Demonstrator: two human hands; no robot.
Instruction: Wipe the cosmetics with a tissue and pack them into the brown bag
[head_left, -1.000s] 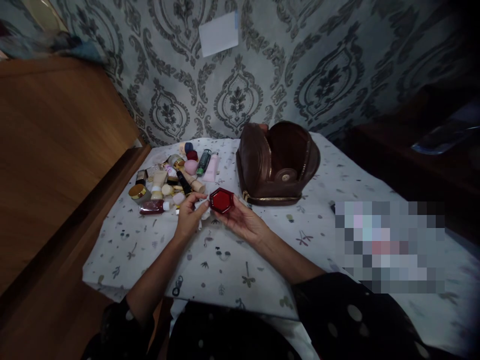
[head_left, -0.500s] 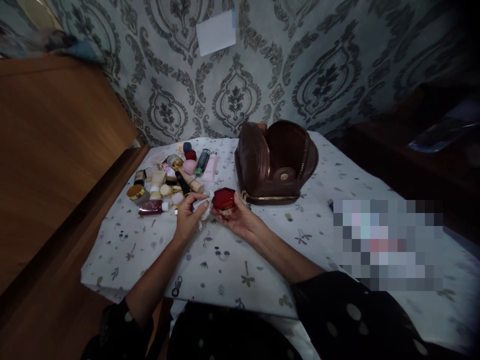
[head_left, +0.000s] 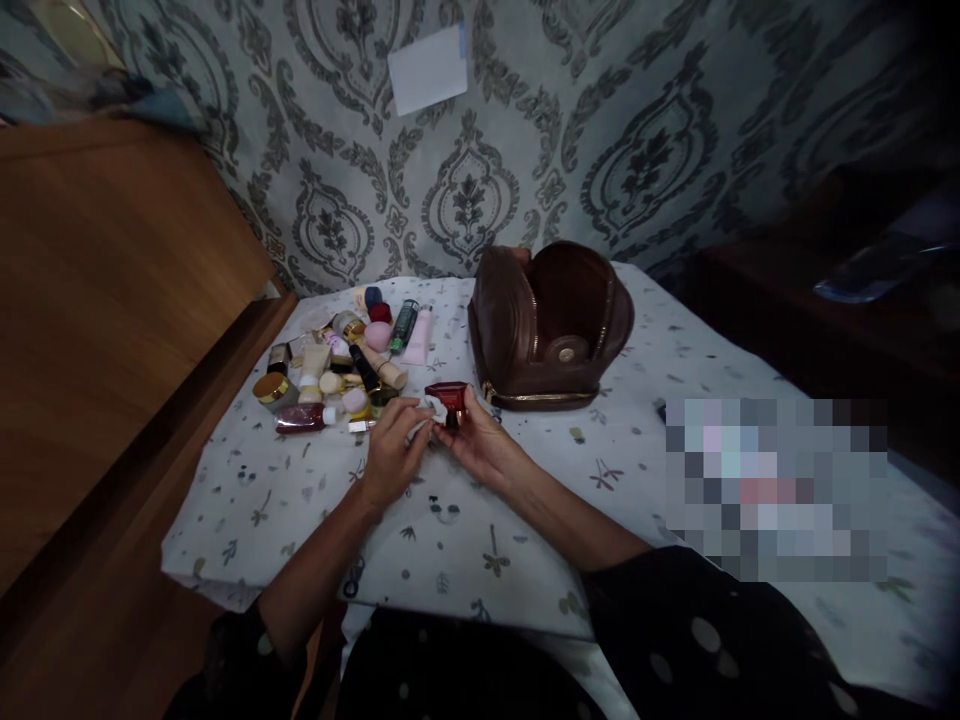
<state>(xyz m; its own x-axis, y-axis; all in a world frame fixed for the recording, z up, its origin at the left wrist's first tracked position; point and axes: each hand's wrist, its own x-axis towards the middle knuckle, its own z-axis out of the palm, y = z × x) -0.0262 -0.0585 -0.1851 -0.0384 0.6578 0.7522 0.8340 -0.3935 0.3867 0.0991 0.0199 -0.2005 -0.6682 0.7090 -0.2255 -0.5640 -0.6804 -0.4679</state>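
Note:
My right hand (head_left: 487, 440) holds a dark red jar (head_left: 448, 392) with faceted sides, tilted above the table. Pinched in my left hand (head_left: 396, 448) is a crumpled white tissue (head_left: 433, 407), pressed against the jar's near left side. Part of the jar is hidden behind the tissue and my fingers. Just beyond my left hand lie a black tube (head_left: 365, 368), a beige tube (head_left: 386, 367) and a bottle of dark red liquid (head_left: 300, 418) with a white cap.
An unzipped brown bag (head_left: 532, 375) stands behind my right hand. Several cosmetics crowd the table's left side, among them a gold-lidded jar (head_left: 274, 390), a pink sponge (head_left: 378, 335) and a pink tube (head_left: 420, 338). A wooden cabinet (head_left: 127, 300) borders the left; a patterned cloth (head_left: 450, 550) covers the table.
My left hand has moved right and brought the tissue onto the jar. The jar has tipped, so its side shows more than its top. My right hand stays in nearly the same place.

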